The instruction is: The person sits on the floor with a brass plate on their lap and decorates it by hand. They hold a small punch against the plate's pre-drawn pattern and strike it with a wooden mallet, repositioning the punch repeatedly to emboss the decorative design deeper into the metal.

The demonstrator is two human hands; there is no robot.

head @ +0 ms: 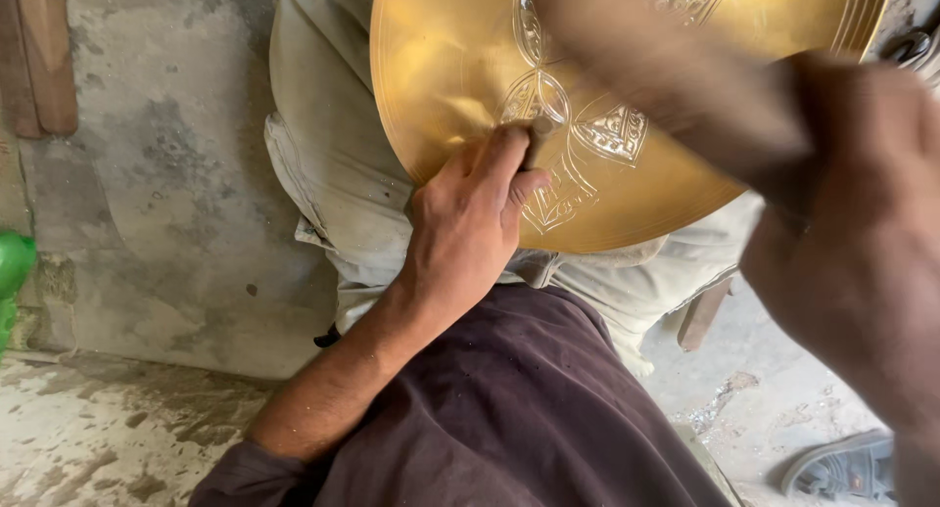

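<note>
Blurred and close, my right hand grips a mallet above the brass plate, which rests on my lap. Left hand pinches a chisel against the engraved pattern, so each blow lands true.

brass plate is looking like polished golden metal, satiny, with engraved lines catching light | punch is looking dull and dark | trousers are showing as pale dusty cloth | shirt is showing as dark matt cloth | floor is looking like rough stained concrete | wood strip is looking worn
</note>
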